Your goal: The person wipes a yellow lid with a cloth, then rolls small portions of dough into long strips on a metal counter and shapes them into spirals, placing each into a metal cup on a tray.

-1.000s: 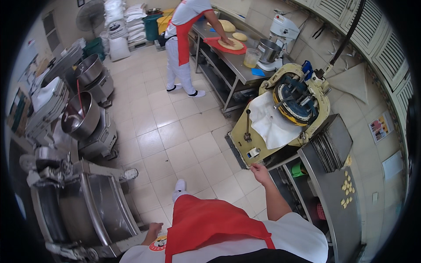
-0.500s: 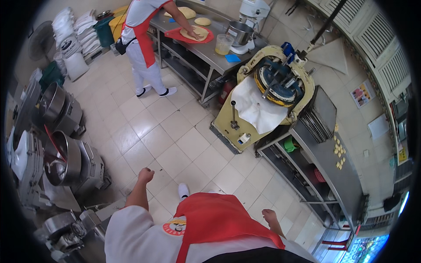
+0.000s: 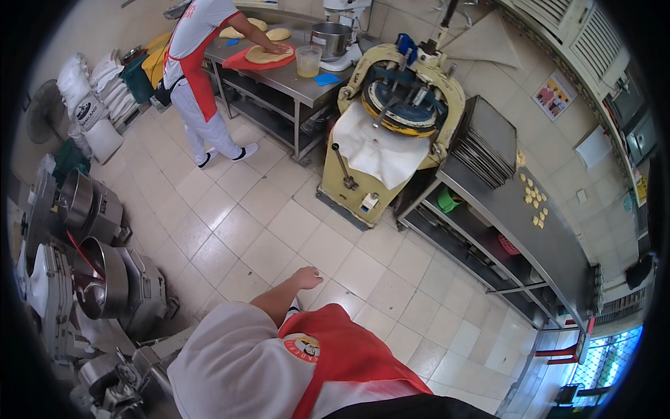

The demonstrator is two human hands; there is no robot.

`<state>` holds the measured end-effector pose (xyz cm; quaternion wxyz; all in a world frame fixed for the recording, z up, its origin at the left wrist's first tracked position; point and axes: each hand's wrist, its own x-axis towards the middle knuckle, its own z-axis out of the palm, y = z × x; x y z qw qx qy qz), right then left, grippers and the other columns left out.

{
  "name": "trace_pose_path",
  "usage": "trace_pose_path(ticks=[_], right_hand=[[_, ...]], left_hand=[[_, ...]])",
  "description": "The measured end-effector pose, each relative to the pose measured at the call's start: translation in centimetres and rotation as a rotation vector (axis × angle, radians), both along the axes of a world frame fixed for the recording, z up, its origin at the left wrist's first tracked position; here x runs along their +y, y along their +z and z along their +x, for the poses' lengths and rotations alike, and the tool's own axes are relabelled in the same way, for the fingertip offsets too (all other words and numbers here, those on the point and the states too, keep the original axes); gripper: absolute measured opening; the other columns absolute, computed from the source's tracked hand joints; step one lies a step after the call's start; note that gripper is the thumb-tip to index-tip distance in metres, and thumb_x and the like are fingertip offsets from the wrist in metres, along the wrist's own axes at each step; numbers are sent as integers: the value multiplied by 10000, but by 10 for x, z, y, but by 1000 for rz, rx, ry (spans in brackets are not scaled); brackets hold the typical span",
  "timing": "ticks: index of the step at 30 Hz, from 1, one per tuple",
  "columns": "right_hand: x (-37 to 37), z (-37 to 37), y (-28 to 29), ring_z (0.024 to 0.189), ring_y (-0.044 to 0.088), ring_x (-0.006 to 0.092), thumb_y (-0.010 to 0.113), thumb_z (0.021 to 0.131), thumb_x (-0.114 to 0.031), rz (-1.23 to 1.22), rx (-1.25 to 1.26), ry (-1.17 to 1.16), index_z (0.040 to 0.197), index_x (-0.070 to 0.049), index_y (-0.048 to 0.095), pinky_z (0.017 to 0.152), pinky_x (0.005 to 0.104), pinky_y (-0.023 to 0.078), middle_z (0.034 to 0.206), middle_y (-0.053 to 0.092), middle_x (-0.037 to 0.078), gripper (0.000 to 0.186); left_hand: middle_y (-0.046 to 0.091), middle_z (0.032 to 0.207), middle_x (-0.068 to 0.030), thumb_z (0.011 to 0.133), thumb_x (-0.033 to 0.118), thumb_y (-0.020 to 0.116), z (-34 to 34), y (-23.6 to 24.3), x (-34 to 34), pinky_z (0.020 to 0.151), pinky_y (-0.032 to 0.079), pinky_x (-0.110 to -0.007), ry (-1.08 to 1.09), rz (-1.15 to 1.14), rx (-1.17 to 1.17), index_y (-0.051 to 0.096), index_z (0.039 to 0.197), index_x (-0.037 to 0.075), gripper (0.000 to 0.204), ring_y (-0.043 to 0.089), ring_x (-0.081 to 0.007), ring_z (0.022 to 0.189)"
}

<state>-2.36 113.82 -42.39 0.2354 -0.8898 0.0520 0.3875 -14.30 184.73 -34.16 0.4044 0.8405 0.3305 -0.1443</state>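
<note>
My left hand swings forward over the tiled floor in front of my red apron. Its fingers are loosely curled in, and I see nothing held in them. No object is within its touch. My right hand is out of view. Ahead stands a cream-coloured dough press with a round dark-blue head, a white cloth and a lever.
At the far table, a co-worker presses flat dough on a red board. Mixer bowls line the left. A steel counter on the right holds stacked trays and small dough pieces.
My left hand has swung forward and to the right across my body. My right hand has gone out of view. The press and tables have shifted left in the picture.
</note>
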Motion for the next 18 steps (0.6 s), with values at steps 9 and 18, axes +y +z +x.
trace_pose_path(ticks=[9, 18], right_hand=[[-46, 76, 39, 840, 718, 201, 704, 992, -270, 200, -66, -142, 1176, 34, 787, 767, 358, 586, 966, 799, 140, 366], [-67, 216, 172, 962, 662, 154, 720, 1048, -283, 560, -514, -524, 1282, 46, 721, 890, 318, 531, 1041, 733, 68, 403]], left_hand=[[730, 1280, -247, 903, 464, 644, 29, -29, -83, 1054, 549, -477, -29, 185, 309, 790, 1150, -1, 547, 690, -399, 1216], [766, 1202, -241, 934, 496, 686, 140, -35, -185, 1037, 563, -451, -261, 136, 406, 809, 1172, 32, 536, 724, -373, 1159]])
